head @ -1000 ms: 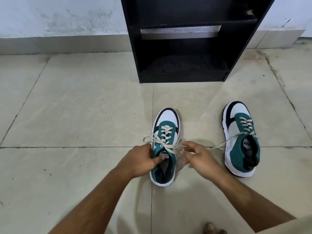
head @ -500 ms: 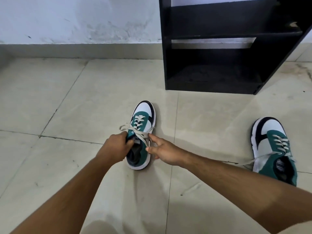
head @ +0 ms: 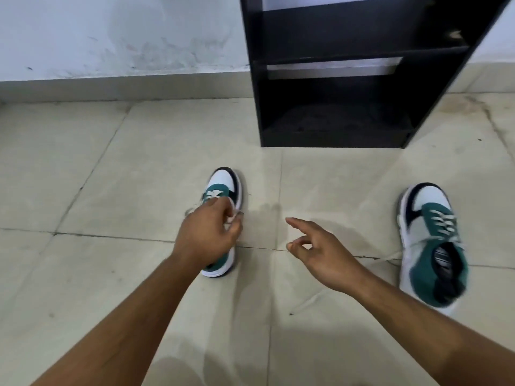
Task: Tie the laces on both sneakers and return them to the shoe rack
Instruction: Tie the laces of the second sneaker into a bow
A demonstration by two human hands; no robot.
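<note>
Two green, white and black sneakers stand on the tiled floor. My left hand (head: 207,235) lies over the left sneaker (head: 224,182), fingers curled around its cream laces; most of that shoe is hidden under the hand. My right hand (head: 317,252) hovers between the shoes, fingers apart and holding nothing. The right sneaker (head: 430,243) sits at the far right, its laces loose, one end trailing on the floor towards my right hand. The black shoe rack (head: 334,79) stands at the back against the wall, its shelves bare.
Beige floor tiles (head: 111,176) with dark grout lines spread around the shoes. A pale wall with a grey skirting (head: 125,84) runs along the back left. Open floor lies between the sneakers and the rack.
My right hand has let go of the left sneaker's lace and drawn off to the right, fingers spread. My left hand has shifted forward over the laces. The view has moved closer.
</note>
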